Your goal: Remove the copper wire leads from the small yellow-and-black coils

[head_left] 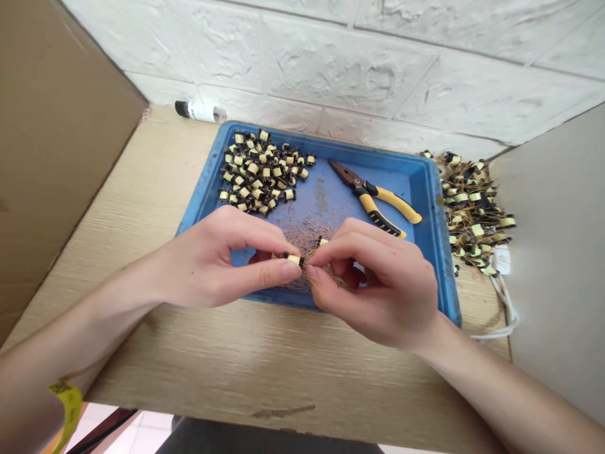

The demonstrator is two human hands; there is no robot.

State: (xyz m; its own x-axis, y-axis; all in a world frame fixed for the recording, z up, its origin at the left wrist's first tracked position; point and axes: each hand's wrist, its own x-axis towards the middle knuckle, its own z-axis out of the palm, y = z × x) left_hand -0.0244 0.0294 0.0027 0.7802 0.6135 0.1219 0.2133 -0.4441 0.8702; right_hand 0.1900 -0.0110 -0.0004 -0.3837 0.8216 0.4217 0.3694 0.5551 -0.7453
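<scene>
Over the front of a blue tray (449, 277), my left hand (227, 258) pinches a small black-and-yellow coil part (295, 259) between thumb and forefinger. My right hand (373, 277) meets it from the right, thumb and forefinger pressed together at the part's wire end; the thin wires there are hard to make out. Another coil part (322, 241) shows just beside the right fingers. Below the hands, many thin copper-coloured wire scraps (307, 234) lie on the tray floor. A pile of similar parts (258, 170) fills the tray's back left.
Pliers with yellow-black handles (390, 197) lie in the tray's right half. More parts with long wires (472, 208) are heaped right of the tray, near a white cable (508, 309). A small bottle (201, 111) lies by the white wall. Cardboard (57, 126) stands left.
</scene>
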